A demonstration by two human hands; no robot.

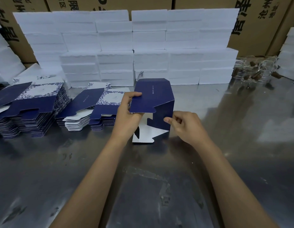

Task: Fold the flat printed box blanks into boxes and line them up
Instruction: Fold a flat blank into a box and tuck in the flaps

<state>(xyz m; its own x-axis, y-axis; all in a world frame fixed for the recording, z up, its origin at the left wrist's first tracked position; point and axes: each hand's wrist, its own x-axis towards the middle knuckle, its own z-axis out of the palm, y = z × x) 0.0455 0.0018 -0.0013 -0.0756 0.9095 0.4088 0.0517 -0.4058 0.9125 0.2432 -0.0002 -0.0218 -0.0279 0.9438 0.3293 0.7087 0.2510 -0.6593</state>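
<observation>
Both hands, left [126, 116] and right [185, 125], pinch a half-folded box blank [155, 102], hiding its lower flaps.

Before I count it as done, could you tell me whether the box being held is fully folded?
Not yet: the navy box blank is partly folded, flaps loose, white inside showing, held by the left hand and right hand.

A half-folded box [157, 102] stands mid-table [241, 145], between the left hand [126, 116] and the right hand [185, 124]. To its left lie 2 stacks of flat blanks [27, 109], [92, 112]. Far behind runs a wall of foam blocks [149, 46], cartons [258, 22] behind that. At far right lie glass bottles [256, 71].
</observation>
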